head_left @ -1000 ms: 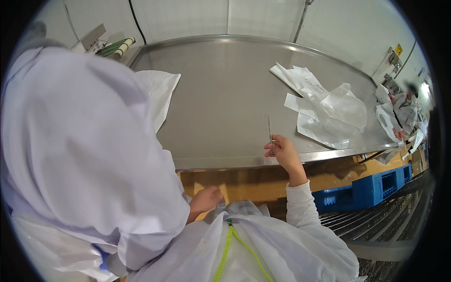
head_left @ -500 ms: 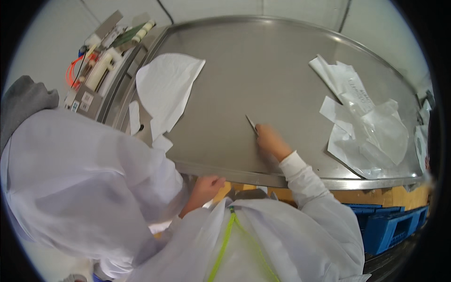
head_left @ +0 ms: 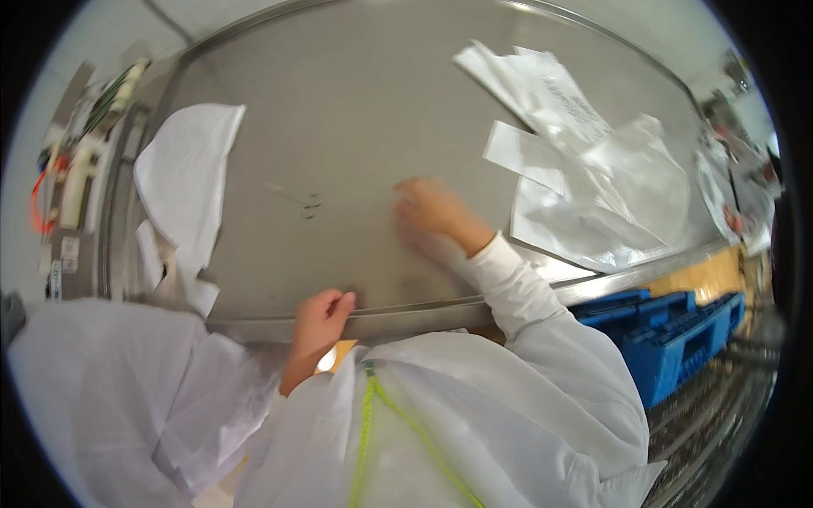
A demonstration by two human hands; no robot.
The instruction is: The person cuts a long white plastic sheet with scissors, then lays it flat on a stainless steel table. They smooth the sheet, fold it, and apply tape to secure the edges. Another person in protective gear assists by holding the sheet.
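Scissors point(head_left: 298, 200) lie on the steel worktop point(head_left: 364, 102); right of the scissors hovers the right hand point(head_left: 434, 213), fingers bent, too blurred to tell its grip. On the near side of the scissors, the left hand point(head_left: 320, 328) is loosely curled, any contents hidden. Left of the scissors, a white sheet point(head_left: 182, 169); well right, crumpled bags point(head_left: 605, 190).

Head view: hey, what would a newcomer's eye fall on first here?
The broad metal table comes first, with crumpled white sheets on its right side and a flat white piece on its left. Small scissors lie between them, left of the motion-blurred right hand.
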